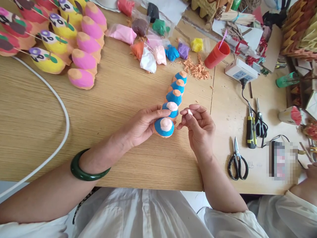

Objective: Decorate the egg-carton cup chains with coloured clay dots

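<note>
My left hand (pixel 146 123) holds the near end of a strip of egg-carton cups (pixel 174 96), thumb on top and fingers underneath. The cups are coated in blue, with bare orange tips on the far ones. Pale pink clay caps (pixel 166 124) cover the tips of the nearest two. Just to the right, my right hand (pixel 200 124) is closed in a pinch on a small piece of pale pink clay (pixel 189 112), apart from the strip.
Bags of coloured clay (pixel 158 54) and orange shavings (pixel 198 68) lie behind the strip, beside a red cup (pixel 217 54). Painted carton strips (pixel 85 49) sit at left. Scissors (pixel 237 162), a utility knife (pixel 251 129) and a power strip (pixel 240 70) are at right, near another person's arm (pixel 305 188).
</note>
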A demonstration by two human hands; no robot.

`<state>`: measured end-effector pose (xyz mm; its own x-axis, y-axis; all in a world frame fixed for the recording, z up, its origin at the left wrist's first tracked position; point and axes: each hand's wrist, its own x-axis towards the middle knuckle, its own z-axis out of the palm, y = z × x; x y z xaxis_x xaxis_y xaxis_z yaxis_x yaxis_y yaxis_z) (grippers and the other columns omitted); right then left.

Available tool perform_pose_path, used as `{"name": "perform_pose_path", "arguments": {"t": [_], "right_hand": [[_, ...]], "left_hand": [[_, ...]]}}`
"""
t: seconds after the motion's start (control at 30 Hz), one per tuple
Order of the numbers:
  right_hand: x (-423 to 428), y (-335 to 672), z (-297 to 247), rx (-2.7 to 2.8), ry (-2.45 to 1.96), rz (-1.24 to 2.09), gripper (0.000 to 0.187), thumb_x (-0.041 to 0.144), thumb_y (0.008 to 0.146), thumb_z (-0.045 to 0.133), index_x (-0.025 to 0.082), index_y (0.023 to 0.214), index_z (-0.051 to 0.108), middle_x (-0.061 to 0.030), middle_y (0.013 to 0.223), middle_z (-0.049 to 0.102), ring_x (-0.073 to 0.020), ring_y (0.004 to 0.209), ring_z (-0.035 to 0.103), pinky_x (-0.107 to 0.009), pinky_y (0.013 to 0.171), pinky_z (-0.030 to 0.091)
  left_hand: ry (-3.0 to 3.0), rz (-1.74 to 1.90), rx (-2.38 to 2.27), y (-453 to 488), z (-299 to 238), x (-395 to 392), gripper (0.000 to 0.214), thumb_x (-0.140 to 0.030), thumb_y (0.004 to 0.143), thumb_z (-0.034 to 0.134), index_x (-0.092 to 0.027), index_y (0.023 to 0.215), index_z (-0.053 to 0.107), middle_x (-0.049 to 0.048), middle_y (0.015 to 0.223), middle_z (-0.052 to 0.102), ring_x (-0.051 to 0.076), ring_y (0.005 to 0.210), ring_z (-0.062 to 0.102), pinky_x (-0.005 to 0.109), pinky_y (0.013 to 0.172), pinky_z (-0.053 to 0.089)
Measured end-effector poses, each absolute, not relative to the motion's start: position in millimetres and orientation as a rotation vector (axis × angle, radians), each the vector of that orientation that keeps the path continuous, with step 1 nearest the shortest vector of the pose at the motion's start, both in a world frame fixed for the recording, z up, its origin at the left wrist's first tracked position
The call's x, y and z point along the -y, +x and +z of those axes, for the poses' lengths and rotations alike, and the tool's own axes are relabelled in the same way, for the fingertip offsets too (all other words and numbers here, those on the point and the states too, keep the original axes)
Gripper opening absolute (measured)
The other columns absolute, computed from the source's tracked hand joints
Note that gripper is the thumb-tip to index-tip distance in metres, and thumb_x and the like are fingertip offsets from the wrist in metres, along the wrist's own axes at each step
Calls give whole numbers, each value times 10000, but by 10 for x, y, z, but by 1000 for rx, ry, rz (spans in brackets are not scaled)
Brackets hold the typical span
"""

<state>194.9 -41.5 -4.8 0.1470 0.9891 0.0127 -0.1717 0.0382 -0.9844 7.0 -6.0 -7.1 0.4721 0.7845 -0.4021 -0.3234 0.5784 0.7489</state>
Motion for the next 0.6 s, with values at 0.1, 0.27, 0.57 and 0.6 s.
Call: {"name": "perform_pose_path", "arguments": {"t": [0.1, 0.27, 0.57, 0.6], "right_hand": [[444, 1947, -52, 1073, -1145, 1103, 209, 396, 948, 872, 262, 1061, 757, 2, 965, 809, -120, 726, 705, -264, 624, 673], [498, 1947, -44, 1150, -1150, 1029, 93, 357, 994, 829, 273, 1012, 791, 7, 985, 812, -109, 697, 699, -268, 629, 669], [499, 1937, -8, 1157, -1205, 1008, 172, 397, 967, 865, 284, 1064, 779, 21, 935, 763, -102, 651, 667, -243, 578, 644], [507, 1927, 7, 1158, -1210, 1001, 176, 400, 973, 859, 285, 1074, 771, 21, 925, 761, -104, 643, 665, -248, 578, 648]], "left_hand": [[589, 756, -803, 91, -64, 79, 253, -425, 873, 834, -186, 894, 753, 20, 943, 771, 241, 1054, 764, 262, 774, 559], [604, 758, -798, 120, -19, 111, 270, -444, 890, 834, -183, 914, 768, 12, 907, 769, 245, 1015, 777, 277, 770, 557], [646, 769, -804, 106, 2, 120, 243, -421, 890, 795, -185, 854, 755, 12, 901, 769, 253, 1048, 772, 291, 813, 564], [651, 769, -801, 104, 4, 119, 237, -413, 888, 794, -182, 852, 752, 12, 897, 767, 247, 1036, 771, 287, 809, 563]]}}
